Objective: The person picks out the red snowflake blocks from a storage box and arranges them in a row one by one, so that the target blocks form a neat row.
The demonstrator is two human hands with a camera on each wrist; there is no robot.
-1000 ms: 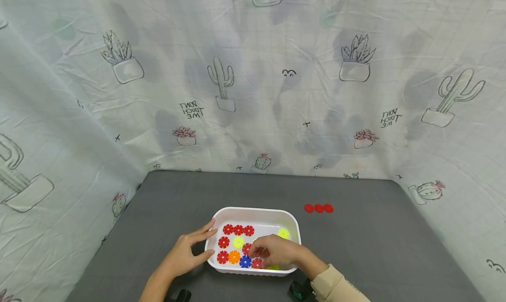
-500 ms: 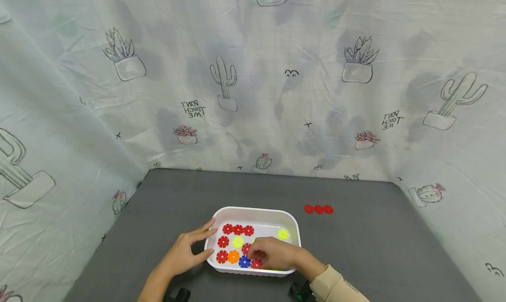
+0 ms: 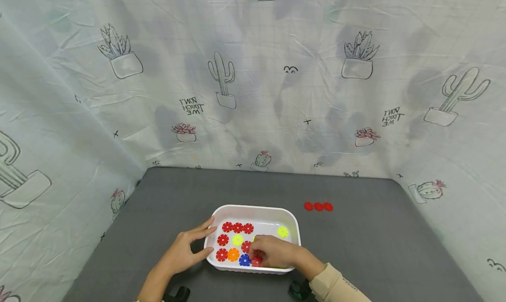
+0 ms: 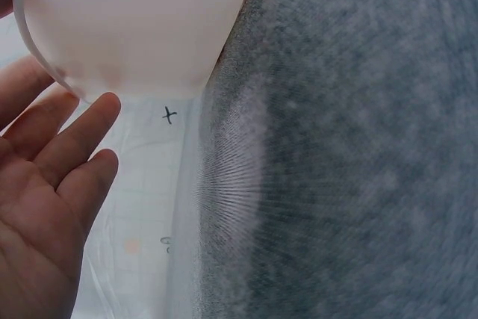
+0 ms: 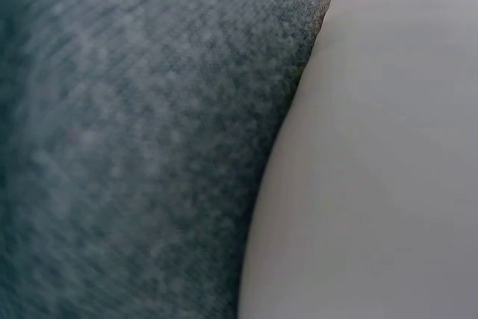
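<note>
The right hand [image 3: 272,251] reaches into the white tray [image 3: 255,210] with its fingers curled down, their tips at a red gear-shaped disc [image 3: 257,261] lying near the tray's front wall; whether they actually pinch it cannot be told from the head view, and the right wrist view shows only the tray's pale wall against the grey felt. Just left of that disc lie a blue disc [image 3: 244,260], an orange disc [image 3: 233,254] and another red disc [image 3: 222,254], with a yellow-green disc [image 3: 237,240] and more red ones behind them, three of which form a row [image 3: 237,227] along the back. A second yellow-green disc [image 3: 282,231] sits alone near the tray's right end. The left hand [image 3: 185,248] rests against the tray's left outer wall, fingers straight and loosely spread, fingertips touching the rim; the left wrist view shows the same open palm beside the white wall. The tray stands on a dark grey table [image 3: 367,240]. Well apart from it, to the right and farther back, three joined red discs [image 3: 318,206] lie on the felt. A cactus-print cloth [image 3: 276,95] encloses the table.
</note>
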